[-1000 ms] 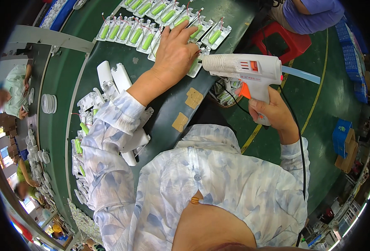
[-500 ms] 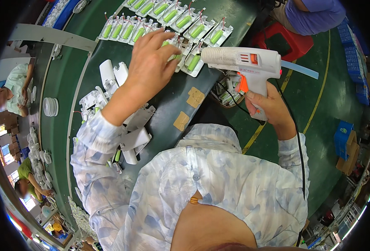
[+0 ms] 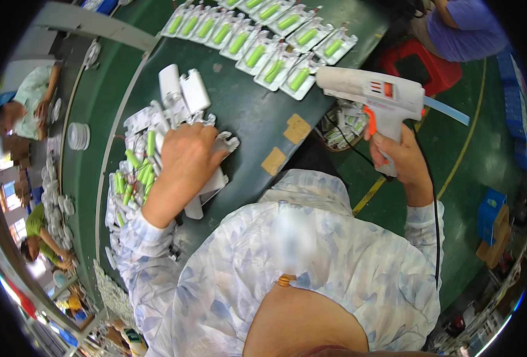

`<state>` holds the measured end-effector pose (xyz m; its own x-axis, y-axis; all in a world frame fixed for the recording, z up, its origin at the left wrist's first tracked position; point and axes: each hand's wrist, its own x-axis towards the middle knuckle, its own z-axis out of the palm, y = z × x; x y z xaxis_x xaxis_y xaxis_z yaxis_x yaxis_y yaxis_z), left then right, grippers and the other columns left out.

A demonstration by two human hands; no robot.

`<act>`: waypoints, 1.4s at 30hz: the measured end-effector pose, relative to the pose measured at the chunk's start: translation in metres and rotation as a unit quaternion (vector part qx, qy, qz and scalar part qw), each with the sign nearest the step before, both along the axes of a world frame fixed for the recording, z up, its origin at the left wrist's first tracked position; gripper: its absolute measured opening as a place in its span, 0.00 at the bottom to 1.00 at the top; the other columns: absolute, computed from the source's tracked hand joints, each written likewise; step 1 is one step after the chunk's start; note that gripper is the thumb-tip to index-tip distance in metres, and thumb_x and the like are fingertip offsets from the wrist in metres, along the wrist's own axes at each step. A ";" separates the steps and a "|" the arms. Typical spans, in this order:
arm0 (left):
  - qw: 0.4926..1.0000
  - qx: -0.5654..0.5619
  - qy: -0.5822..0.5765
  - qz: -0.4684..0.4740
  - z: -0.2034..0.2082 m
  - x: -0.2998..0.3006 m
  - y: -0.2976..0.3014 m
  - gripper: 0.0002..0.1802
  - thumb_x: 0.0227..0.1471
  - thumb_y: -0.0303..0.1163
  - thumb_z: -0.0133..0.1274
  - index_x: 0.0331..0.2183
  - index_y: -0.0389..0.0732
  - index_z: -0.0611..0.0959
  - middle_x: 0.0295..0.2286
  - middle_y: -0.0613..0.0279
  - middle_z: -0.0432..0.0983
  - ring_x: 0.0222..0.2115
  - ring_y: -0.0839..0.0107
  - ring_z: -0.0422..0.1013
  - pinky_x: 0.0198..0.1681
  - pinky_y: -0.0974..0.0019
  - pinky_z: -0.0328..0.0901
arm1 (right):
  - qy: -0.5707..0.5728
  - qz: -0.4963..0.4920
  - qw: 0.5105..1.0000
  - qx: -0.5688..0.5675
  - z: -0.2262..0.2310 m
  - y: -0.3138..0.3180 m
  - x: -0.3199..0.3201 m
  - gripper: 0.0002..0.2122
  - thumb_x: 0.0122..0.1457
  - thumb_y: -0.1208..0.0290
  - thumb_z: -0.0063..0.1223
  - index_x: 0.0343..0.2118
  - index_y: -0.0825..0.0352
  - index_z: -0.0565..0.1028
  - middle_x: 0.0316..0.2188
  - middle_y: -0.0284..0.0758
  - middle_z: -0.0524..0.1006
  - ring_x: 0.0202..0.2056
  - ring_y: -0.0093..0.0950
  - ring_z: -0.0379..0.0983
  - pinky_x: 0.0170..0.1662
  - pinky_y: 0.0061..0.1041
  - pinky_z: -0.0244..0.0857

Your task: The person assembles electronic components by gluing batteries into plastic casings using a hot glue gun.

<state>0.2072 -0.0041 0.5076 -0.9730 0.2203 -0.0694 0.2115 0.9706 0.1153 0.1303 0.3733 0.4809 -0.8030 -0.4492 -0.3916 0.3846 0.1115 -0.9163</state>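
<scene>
My right hand (image 3: pixel 398 156) grips the handle of a white hot glue gun (image 3: pixel 373 95) with an orange trigger. Its nozzle points left, close to the nearest tray of the rows. My left hand (image 3: pixel 189 154) is over a heap of white plastic parts, fingers bent down around a white plastic casing (image 3: pixel 226 143); the fingertips are partly hidden. Beside that hand lie loose green battery cells (image 3: pixel 147 172) with wires. Farther off, white casings (image 3: pixel 299 80) stand in slanting rows, each with a green cell and thin wires in it.
The dark green table (image 3: pixel 248 128) bears two brown tape patches (image 3: pixel 297 128). Below its right edge sits a container of parts (image 3: pixel 343 128). A black cord (image 3: pixel 437 238) hangs by my right arm. A co-worker in purple (image 3: pixel 468 30) sits by a red stool (image 3: pixel 427 62).
My left hand has left the rows of casings and come back to the heap of white parts. The rows and the glue gun now appear farther right in view.
</scene>
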 end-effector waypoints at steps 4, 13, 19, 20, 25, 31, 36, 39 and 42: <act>0.999 0.034 0.005 0.016 -0.014 0.014 0.003 0.10 0.40 0.34 0.64 0.26 0.42 0.80 0.25 0.59 0.74 0.29 0.58 0.71 0.32 0.56 0.62 | 0.025 -0.005 0.999 -0.035 -0.001 -0.001 0.001 0.18 0.57 0.64 0.53 0.44 0.73 0.71 0.28 0.34 0.76 0.17 0.17 0.64 0.20 0.17 0.59; 0.978 0.190 0.070 0.047 -0.032 -0.009 0.020 0.13 0.46 0.34 0.61 0.35 0.38 0.82 0.27 0.53 0.77 0.28 0.53 0.74 0.31 0.57 0.68 | -0.008 -0.033 0.985 -0.168 -0.016 -0.014 0.017 0.25 0.56 0.67 0.54 0.54 0.77 0.65 0.49 0.47 0.74 0.19 0.19 0.68 0.22 0.18 0.64; 0.984 0.062 0.107 0.128 -0.016 0.011 0.005 0.13 0.43 0.38 0.64 0.28 0.40 0.80 0.23 0.59 0.73 0.26 0.58 0.73 0.26 0.57 0.67 | -0.012 -0.032 0.983 -0.180 -0.019 -0.015 0.021 0.27 0.55 0.67 0.55 0.55 0.77 0.64 0.49 0.49 0.74 0.18 0.19 0.68 0.22 0.18 0.64; 0.988 0.015 0.083 0.130 -0.012 0.015 0.003 0.15 0.42 0.40 0.64 0.26 0.38 0.80 0.24 0.57 0.73 0.26 0.58 0.74 0.25 0.58 0.67 | -0.013 -0.029 0.983 -0.181 -0.018 -0.016 0.021 0.27 0.55 0.67 0.55 0.55 0.77 0.64 0.49 0.49 0.74 0.18 0.19 0.68 0.22 0.18 0.64; 0.992 -0.019 0.027 0.126 -0.029 0.013 0.009 0.15 0.41 0.40 0.64 0.23 0.38 0.80 0.24 0.56 0.74 0.26 0.58 0.74 0.26 0.57 0.68 | -0.025 -0.023 0.976 -0.214 -0.017 -0.023 0.019 0.28 0.54 0.67 0.54 0.56 0.75 0.62 0.49 0.50 0.73 0.18 0.20 0.67 0.21 0.19 0.64; 0.991 0.070 0.089 0.065 -0.050 -0.004 0.023 0.10 0.45 0.35 0.59 0.27 0.39 0.79 0.25 0.56 0.74 0.28 0.55 0.74 0.28 0.55 0.68 | -0.036 -0.012 0.969 -0.245 -0.018 -0.037 0.022 0.28 0.54 0.69 0.54 0.56 0.75 0.61 0.50 0.53 0.72 0.18 0.21 0.67 0.21 0.20 0.64; 0.987 0.130 0.089 0.036 -0.049 -0.024 0.040 0.09 0.48 0.34 0.58 0.27 0.38 0.80 0.26 0.54 0.76 0.27 0.53 0.74 0.28 0.54 0.68 | -0.036 -0.006 0.962 -0.270 -0.025 -0.052 0.024 0.27 0.54 0.69 0.53 0.56 0.74 0.61 0.51 0.53 0.70 0.17 0.22 0.67 0.21 0.22 0.63; 0.978 0.169 0.108 0.051 -0.042 -0.030 0.038 0.09 0.49 0.34 0.59 0.31 0.38 0.82 0.28 0.53 0.78 0.27 0.52 0.75 0.28 0.56 0.69 | -0.036 0.001 0.958 -0.283 -0.028 -0.054 0.022 0.27 0.54 0.70 0.52 0.56 0.74 0.61 0.52 0.53 0.70 0.18 0.23 0.67 0.21 0.23 0.64; 0.970 0.121 0.178 0.117 -0.037 -0.045 0.004 0.09 0.48 0.35 0.60 0.30 0.39 0.82 0.27 0.53 0.78 0.27 0.53 0.76 0.28 0.56 0.69 | -0.034 0.004 0.954 -0.298 -0.028 -0.054 0.020 0.27 0.55 0.72 0.51 0.57 0.75 0.61 0.52 0.53 0.70 0.19 0.23 0.68 0.22 0.23 0.65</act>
